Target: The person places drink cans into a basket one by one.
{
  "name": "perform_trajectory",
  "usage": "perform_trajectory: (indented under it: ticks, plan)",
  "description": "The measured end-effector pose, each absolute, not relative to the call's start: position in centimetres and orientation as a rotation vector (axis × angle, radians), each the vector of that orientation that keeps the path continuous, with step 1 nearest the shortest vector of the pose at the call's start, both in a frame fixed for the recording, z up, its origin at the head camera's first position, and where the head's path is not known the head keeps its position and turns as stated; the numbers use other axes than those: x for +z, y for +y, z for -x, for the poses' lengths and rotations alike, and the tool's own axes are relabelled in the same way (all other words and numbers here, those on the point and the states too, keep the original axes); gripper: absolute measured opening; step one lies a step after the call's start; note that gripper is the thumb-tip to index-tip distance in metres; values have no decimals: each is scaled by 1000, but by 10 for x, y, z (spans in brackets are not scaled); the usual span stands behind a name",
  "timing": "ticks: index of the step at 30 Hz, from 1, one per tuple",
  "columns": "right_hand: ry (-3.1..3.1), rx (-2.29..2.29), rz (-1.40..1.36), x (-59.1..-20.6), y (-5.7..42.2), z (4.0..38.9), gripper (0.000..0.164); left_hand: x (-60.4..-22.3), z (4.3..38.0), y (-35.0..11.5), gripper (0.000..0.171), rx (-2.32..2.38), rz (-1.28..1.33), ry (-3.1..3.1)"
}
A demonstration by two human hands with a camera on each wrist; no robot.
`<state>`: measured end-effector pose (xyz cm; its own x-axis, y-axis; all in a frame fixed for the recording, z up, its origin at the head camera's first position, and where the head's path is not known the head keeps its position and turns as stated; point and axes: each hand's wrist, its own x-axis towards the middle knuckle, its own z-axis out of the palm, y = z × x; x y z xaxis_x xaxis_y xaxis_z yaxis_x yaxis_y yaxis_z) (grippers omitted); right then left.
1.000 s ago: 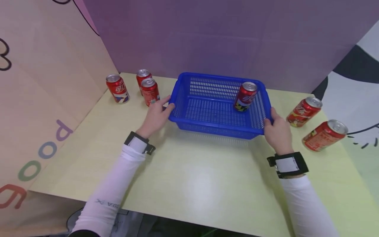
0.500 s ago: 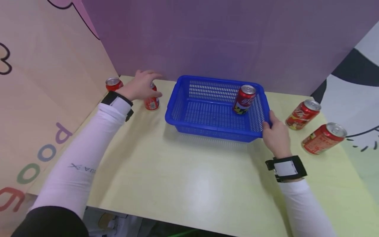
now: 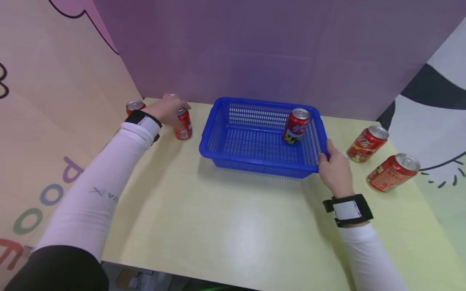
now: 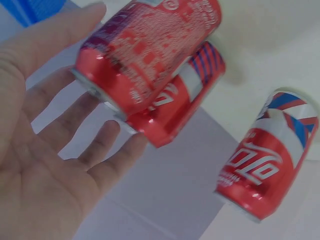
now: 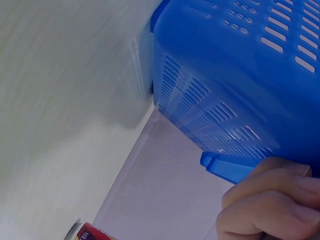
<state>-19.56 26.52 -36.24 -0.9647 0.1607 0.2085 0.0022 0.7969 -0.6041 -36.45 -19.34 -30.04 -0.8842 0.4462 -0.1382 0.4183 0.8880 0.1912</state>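
My left hand (image 3: 165,111) reaches over a red soda can (image 3: 185,127) at the back left. In the left wrist view, that can (image 4: 150,55) lies between the spread thumb and fingers, and the fingers are only slightly bent. A second can (image 4: 192,92) shows right behind it, mostly hidden by the hand in the head view. My right hand (image 3: 336,171) grips the right rim of a blue perforated plastic basket (image 3: 255,163). Inside the basket, toward its right end, one soda can (image 3: 295,128) stands upright.
Another red can (image 3: 135,106) stands left of my left wrist, partly covered by it. Two more cans, one farther back (image 3: 367,143) and one nearer (image 3: 393,173), stand right of the basket. A purple partition (image 3: 233,52) rises behind the pale table (image 3: 218,226).
My left hand has let go of the basket's left rim, moved left and back to the cans, and lowered around one. My right hand keeps its grip on the basket.
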Motion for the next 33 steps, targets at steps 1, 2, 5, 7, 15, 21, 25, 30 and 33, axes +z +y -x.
perform_trajectory:
  ticks: [1,2,5,7,15,21,25,30,33]
  plan:
    - [-2734,922,126,-362,265,196,55,-302,365,-195,69,236,-669,2889]
    - [-2733,922,124,-362,265,197,55,-304,366,-196,69,236,-673,2897]
    - [-2728,944,115,-362,264,198,55,-307,369,-198,68,228,-696,2927]
    - [-2722,958,112,-362,264,198,55,-309,371,-199,67,253,-680,2934]
    - [-2722,971,117,-361,264,200,55,-307,378,-198,64,285,-572,2925]
    - [-2732,977,124,-360,262,201,55,-307,382,-201,61,271,-604,2917]
    - [-2739,973,131,-360,262,201,56,-309,383,-201,62,319,-582,2880]
    - [-2739,970,128,-361,262,202,56,-308,380,-201,62,362,-555,2866]
    - [-2737,970,124,-361,262,203,56,-307,379,-201,61,382,-542,2868]
